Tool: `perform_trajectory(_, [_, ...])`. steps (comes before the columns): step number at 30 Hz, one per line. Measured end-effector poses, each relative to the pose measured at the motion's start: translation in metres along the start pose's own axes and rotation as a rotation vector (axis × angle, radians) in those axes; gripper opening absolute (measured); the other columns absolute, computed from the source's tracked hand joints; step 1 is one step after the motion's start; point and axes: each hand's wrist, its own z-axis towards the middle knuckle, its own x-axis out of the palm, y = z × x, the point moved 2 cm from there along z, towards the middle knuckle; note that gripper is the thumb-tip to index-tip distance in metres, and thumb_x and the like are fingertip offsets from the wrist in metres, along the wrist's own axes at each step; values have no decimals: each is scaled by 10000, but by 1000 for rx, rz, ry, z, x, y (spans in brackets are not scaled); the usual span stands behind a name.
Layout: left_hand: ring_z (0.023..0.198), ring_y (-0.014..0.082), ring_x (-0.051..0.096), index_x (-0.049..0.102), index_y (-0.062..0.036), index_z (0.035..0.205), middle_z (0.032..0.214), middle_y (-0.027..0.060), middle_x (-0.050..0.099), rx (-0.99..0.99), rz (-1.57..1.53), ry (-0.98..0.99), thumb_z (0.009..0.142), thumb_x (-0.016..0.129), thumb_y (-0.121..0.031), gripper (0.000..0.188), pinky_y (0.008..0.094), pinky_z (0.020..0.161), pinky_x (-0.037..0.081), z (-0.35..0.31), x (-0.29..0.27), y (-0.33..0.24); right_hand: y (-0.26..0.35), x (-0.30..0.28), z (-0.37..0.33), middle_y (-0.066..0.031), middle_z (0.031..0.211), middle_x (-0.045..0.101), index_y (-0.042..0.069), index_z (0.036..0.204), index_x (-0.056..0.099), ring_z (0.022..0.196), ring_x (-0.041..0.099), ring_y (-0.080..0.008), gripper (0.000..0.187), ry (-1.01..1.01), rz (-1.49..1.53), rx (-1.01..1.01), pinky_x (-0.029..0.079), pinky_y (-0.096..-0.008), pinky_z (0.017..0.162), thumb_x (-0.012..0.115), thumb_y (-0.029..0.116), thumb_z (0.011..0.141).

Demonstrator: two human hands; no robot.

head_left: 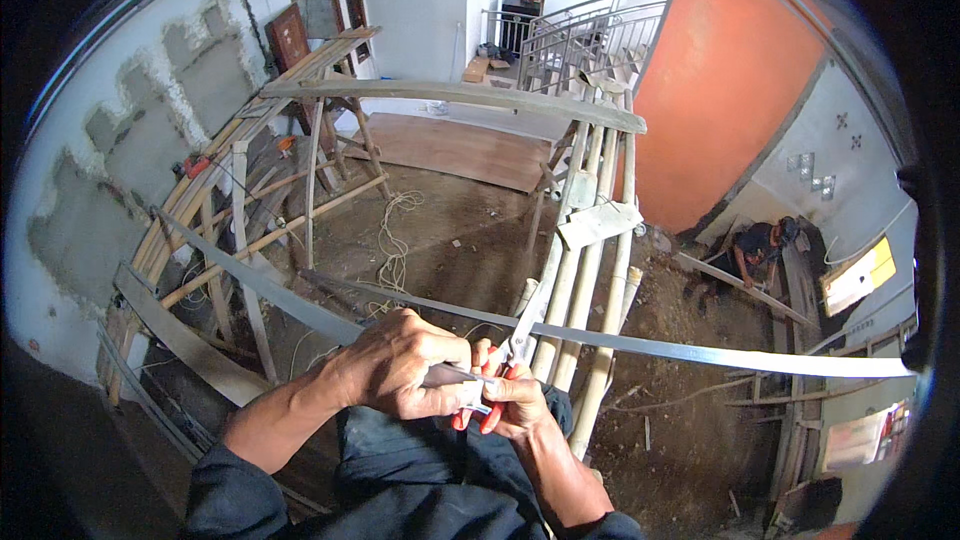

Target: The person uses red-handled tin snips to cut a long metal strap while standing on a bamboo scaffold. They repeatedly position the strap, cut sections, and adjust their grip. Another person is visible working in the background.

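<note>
My left hand [395,365] is closed around a long grey metal strip [270,285], which runs from the upper left into my fist. A short bent end [447,376] of metal shows between my two hands. In my right hand [518,402] is a pair of tin snips [522,340] with red handles, its blades pointing up and away from me. My right thumb and fingers are close against the metal end. Just beyond my hands, a second long shiny metal strip [700,352] crosses from left to right, passing behind the snips' blades. Fingers partly hide the contact.
Bamboo poles [590,270] form a raised walkway ahead of me. A long plank [450,92] spans to the left scaffold. Far below, a coiled cable [397,240] and plywood sheet [450,150] lie on the dirt floor. Another person [765,250] works low at the right.
</note>
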Motion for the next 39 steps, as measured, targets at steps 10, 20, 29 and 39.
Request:
perform_trajectory(10, [709,368,698,719,-25,915,797,171,696,57,-9,33,838,740,-382,366,420,650,551,11,12,20,6,-14,-14,-119,890,647,-2,1028,601,732,732,-342,281,-186,-18,-116,656,-506,651,813,49,850])
perform_trajectory(20, [627,348,691,687,-74,743,657,147,663,-113,116,42,836,766,-515,458,443,617,537,28,46,28,11,-42,-37,-181,881,711,31,1158,519,653,752,-320,374,-229,-93,-170,634,-345,524,776,130,906])
perform_trajectory(29, [551,385,669,660,-12,643,553,192,613,-257,102,184,779,697,-713,715,460,549,503,33,72,38,-10,-48,-56,6,917,595,94,1088,569,836,675,-157,269,-203,24,-267,604,-357,701,781,136,928])
perform_trajectory(39, [541,407,639,633,-17,585,545,214,594,-398,277,264,789,719,-712,730,493,553,481,28,97,34,-19,-63,-80,-46,931,631,81,1169,562,770,713,-226,300,-304,-64,-221,609,-378,643,746,146,942])
